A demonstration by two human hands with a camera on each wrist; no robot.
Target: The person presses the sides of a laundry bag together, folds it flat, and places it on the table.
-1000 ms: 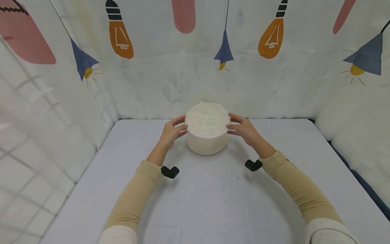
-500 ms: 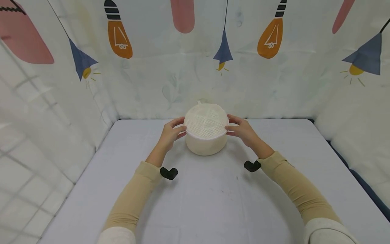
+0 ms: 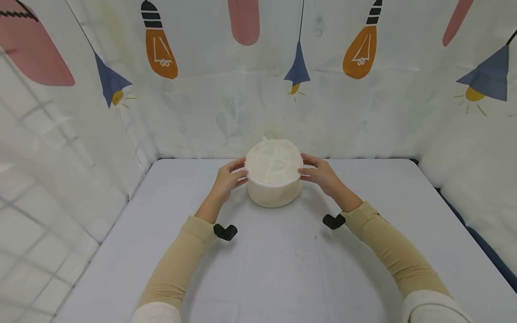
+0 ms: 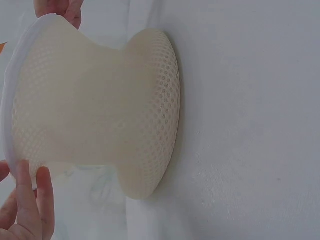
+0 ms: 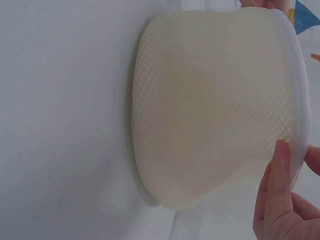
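A round cream mesh laundry bag (image 3: 274, 163) stands upright near the far edge of the table. Its flat mesh top has a white rim, and a small tab sticks up at the back. My left hand (image 3: 228, 178) pinches the rim on the left side, while my right hand (image 3: 322, 174) pinches it opposite. From the left wrist, the bag's side wall (image 4: 100, 95) looks drawn in at the middle, and its base sits on the table. In the right wrist view, thumb and fingers (image 5: 281, 155) lie on either side of the rim.
A white cloth covers the table (image 3: 278, 264). Close behind the bag hangs a white curtain (image 3: 194, 116) printed with lamps and bulbs, continuing down both sides. Black wrist pieces (image 3: 225, 232) are on both forearms, which wear tan sleeves.
The bag's top has sunk very slightly, with both hands still on the rim. My right hand has shifted a little inward. Otherwise the bag stays in place.
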